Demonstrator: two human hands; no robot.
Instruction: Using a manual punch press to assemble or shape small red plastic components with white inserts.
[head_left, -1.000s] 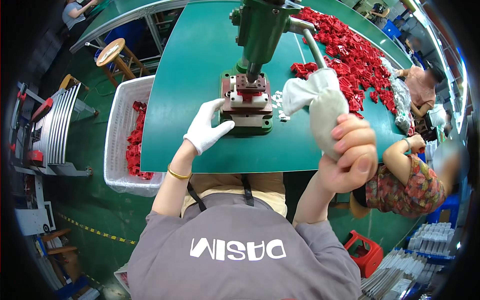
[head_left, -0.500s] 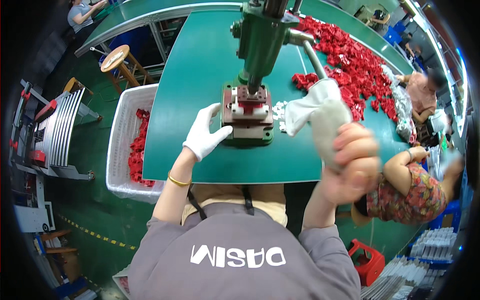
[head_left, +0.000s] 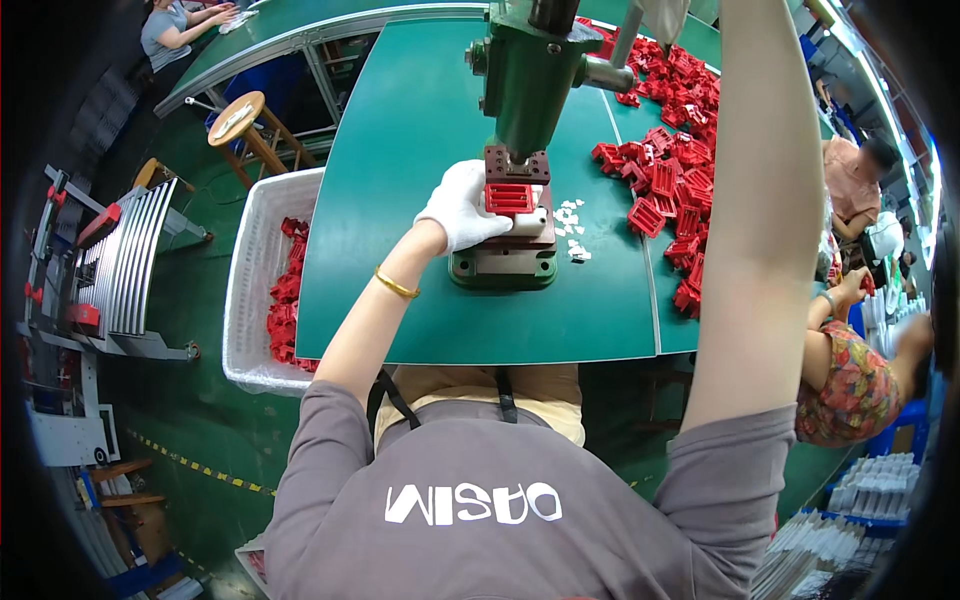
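A green lever press (head_left: pixel 525 80) stands on the green table, its ram above a brown-and-white fixture (head_left: pixel 530 250). My left hand (head_left: pixel 462 208), in a white glove, grips the left side of a red plastic frame-shaped part (head_left: pixel 509 199) at the fixture. The thumb lies in front, and the other fingers are partly hidden behind the part. My bare right forearm (head_left: pixel 758 200) reaches up past the upper edge, so the right hand is out of sight. Near it, the press lever (head_left: pixel 628 40) points upward, a pale cloth (head_left: pixel 662 15) around its upper end.
Small white scraps (head_left: pixel 570 225) lie right of the press. A heap of red plastic parts (head_left: pixel 680 180) covers the table's right side, partly behind my forearm. At left stands a white crate (head_left: pixel 245 290) with more red parts. Other people sit at right and far left.
My right hand has swung the lever up and passed out of view. My left hand has moved from beside the press base to the red part in the fixture.
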